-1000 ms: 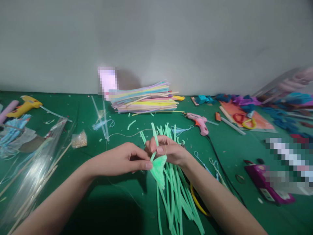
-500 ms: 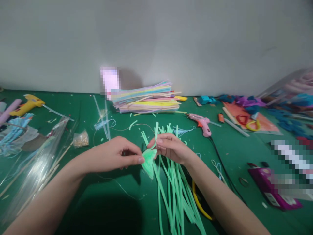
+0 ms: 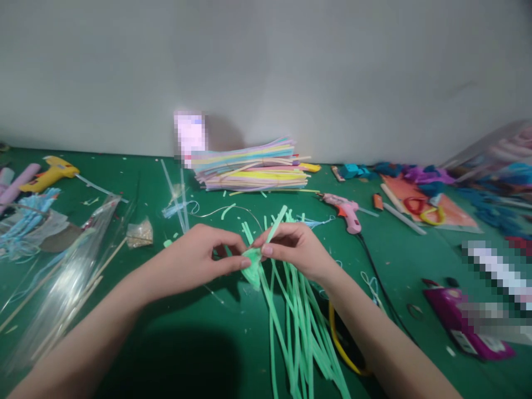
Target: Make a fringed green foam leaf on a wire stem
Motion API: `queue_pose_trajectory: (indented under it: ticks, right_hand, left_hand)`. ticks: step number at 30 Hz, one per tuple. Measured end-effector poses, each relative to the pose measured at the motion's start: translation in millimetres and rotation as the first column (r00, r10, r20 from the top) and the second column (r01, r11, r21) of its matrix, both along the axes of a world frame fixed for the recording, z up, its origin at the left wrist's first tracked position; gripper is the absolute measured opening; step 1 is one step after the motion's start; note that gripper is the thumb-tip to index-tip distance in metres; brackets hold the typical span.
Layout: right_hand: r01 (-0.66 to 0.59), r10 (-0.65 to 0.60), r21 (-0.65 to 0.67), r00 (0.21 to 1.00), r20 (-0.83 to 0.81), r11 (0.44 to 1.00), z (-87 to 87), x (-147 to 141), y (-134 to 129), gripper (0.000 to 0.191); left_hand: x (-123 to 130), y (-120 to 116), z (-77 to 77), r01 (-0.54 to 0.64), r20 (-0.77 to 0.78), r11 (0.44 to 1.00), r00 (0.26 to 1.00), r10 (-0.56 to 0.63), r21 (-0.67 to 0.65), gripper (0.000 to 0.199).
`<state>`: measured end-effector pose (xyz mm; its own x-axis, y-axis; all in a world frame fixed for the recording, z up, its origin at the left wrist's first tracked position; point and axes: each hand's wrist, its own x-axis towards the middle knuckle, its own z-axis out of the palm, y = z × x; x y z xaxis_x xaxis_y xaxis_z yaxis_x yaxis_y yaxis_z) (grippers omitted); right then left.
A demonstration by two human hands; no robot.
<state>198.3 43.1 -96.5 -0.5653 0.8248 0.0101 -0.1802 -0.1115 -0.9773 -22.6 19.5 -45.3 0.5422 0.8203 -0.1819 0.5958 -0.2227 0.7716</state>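
A small light green fuzzy piece [image 3: 252, 270] is pinched at its upper left by my left hand [image 3: 211, 256]. On its right side, my right hand [image 3: 291, 247] grips it near the top, with a short green strip [image 3: 276, 223] slanting up out of the fingers. A thin wire [image 3: 236, 206] loops behind the hands; where it ends is hidden. Many long green pipe cleaners [image 3: 297, 327] lie loose on the table below and behind my right hand.
Bundled pastel pipe cleaners [image 3: 253, 166] lie by the wall, next to a blurred upright object [image 3: 191, 136]. A pink glue gun [image 3: 344, 210] is at the right, a yellow one [image 3: 52, 174] at the left. Clear wrappers [image 3: 78, 277], a bead bag [image 3: 140, 234] and a purple packet [image 3: 465, 321] lie on the green table [image 3: 178, 360].
The green piece has turned and moved slightly up, and more of it is covered by the fingers. The strip at my right hand now leans right instead of standing upright.
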Motion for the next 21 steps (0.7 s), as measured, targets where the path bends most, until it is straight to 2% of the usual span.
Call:
queue_pose_trajectory:
  ticks: [4,8,15,18,21]
  right_hand:
    - [0.104,-0.11,0.087,0.992,0.066,0.991,6.5,5,2,0.013]
    - [0.177,-0.215,0.191,0.956,0.202,0.966,17.7,7,-1,0.014]
    - [0.274,-0.402,0.387,0.864,0.302,0.88,32.2,-1,-14,0.007]
    - [0.313,-0.451,0.413,0.841,0.297,0.855,34.6,-4,-17,0.007]
    - [0.338,-0.466,0.407,0.841,0.275,0.849,35.4,-6,-19,0.007]
  left_hand:
    - [9,-4,-5.8,-0.128,0.066,0.986,0.99,0.121,0.11,0.02]
    - [13,-5,-6.5,-0.204,0.093,0.956,0.978,0.188,0.213,0.02]
    - [16,-11,-4.8,-0.188,0.03,0.903,0.981,0.191,0.386,0.02]
    - [17,-13,-4.7,-0.192,0.008,0.878,0.978,0.21,0.438,0.019]
    - [20,-15,-3.0,-0.22,0.015,0.88,0.972,0.236,0.42,0.016]
